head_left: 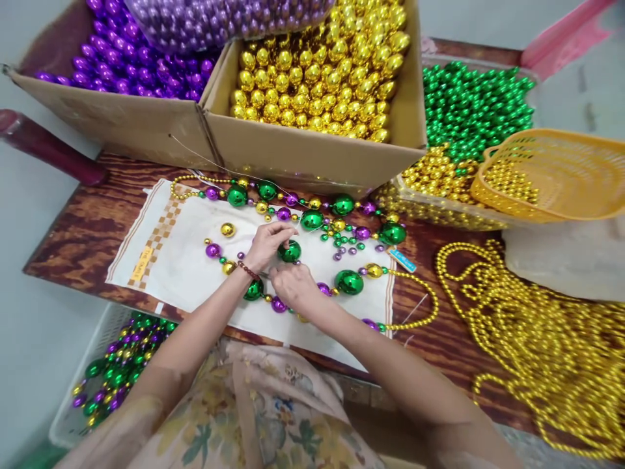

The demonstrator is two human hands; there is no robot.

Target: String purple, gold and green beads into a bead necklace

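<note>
A string of green, purple and gold beads [342,206] loops across a white cloth [166,260] on a wooden table [78,234]. My left hand [266,244] pinches a large green bead [290,251] at the middle of the cloth, fingers closed on it. Just below, my right hand [293,286] is closed in a pinch close to that bead; what it holds is too small to make out. Another large green bead [348,282] lies to the right of that hand. A loose gold bead [227,229] and a purple bead [213,250] lie to the left.
Cardboard boxes at the back hold purple beads [122,58] and gold beads [322,65]. Green beads [469,104] and a yellow basket [556,172] stand at the right. Gold bead strands [527,339] are heaped on the table's right. A white crate [73,417] of finished strings sits lower left.
</note>
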